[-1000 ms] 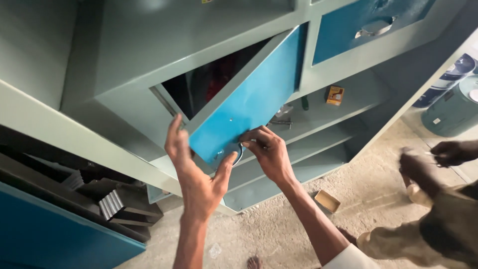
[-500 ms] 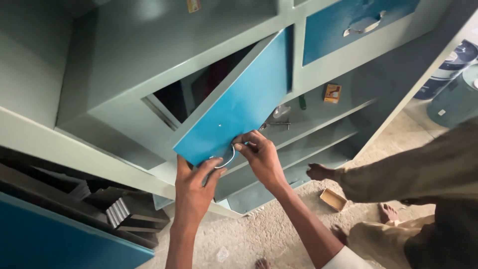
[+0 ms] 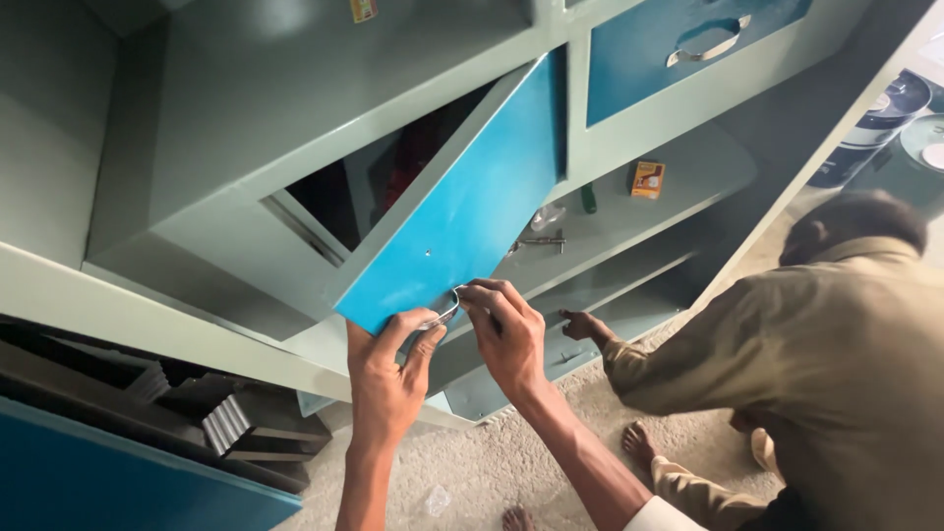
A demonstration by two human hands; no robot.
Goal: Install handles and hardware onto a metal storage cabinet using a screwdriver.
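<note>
Both hands work at the lower corner of the open blue cabinet door (image 3: 462,211). The left hand (image 3: 388,369) braces that corner from below, its grip narrow around the door edge and the end of a curved metal handle (image 3: 442,310). The right hand (image 3: 506,334) pinches the handle's other end. Beside them a crouching person in a tan shirt (image 3: 816,344) reaches a hand toward the lower shelf (image 3: 580,329)
</note>
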